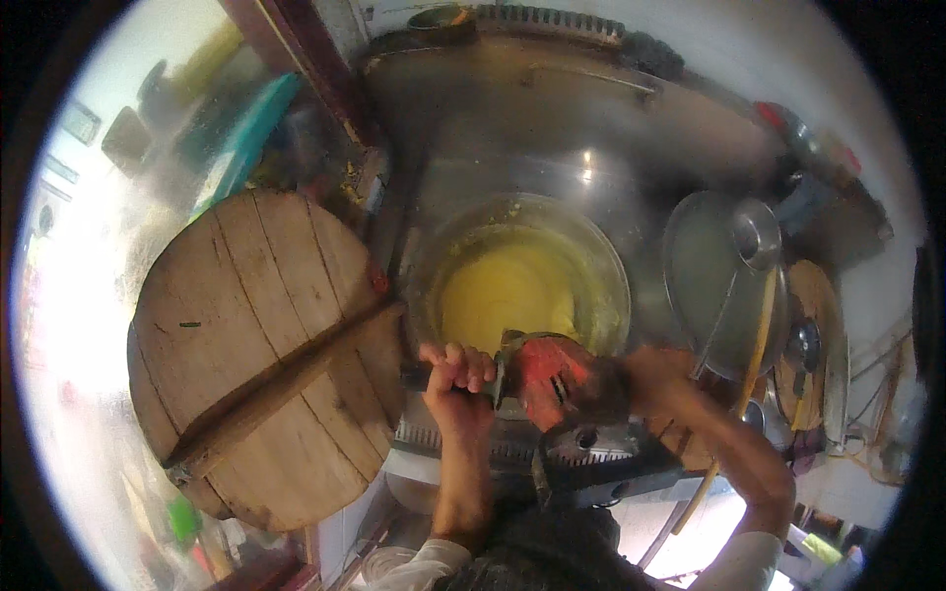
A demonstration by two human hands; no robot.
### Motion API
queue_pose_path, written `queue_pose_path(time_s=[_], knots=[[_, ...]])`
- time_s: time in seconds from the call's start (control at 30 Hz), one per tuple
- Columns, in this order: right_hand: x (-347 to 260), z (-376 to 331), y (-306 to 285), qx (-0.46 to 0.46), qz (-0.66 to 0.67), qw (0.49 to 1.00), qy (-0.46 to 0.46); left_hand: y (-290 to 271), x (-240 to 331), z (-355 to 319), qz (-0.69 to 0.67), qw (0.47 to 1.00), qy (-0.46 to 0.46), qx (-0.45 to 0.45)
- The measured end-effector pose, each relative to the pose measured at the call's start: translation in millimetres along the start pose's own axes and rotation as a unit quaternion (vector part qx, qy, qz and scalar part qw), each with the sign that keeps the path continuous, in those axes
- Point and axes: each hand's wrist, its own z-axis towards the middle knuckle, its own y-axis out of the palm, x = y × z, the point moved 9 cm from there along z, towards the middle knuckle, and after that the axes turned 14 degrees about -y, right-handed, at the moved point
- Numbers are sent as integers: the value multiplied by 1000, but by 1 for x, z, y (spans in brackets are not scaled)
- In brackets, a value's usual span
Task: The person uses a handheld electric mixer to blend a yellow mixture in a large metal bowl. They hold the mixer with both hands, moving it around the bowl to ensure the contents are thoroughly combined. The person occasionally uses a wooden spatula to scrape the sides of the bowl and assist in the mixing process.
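A red-and-dark hand-held power tool (554,379) is held between my hands over the near edge of a round metal pot (613,258). My left hand (459,379) is closed round what looks like a dark side handle, at the tool's left. On the other side, my right hand (658,382) grips the tool's dark rear end; its fingers are largely hidden. Inside the pot lies a smooth, thick yellow mixture (498,286), with smears of it up the wall. The tool's working end cannot be made out.
A round wooden lid (241,286) with a long bar handle stands left of the pot. To the right are a wide metal basin (690,266), a long-handled ladle (757,236) and a round wooden board (813,295). A steel worktop (493,138) stretches behind the pot.
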Motion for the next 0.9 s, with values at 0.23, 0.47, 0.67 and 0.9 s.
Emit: queue_pose_path(time_s=[0.23,0.47,0.67,0.9], knots=[[-9,39,9,-28,17,999,-18,-23,26,6,22,998,56,10],[-5,28,-3,50,20,999,-4,-26,22,20,-20,1000,21,6],[-25,20,-48,15,25,999,-20,-24,28,8,-25,998,29,59],[-26,60,-27,-16,-13,996,-91,-29,53,9,-23,995,85,50]])
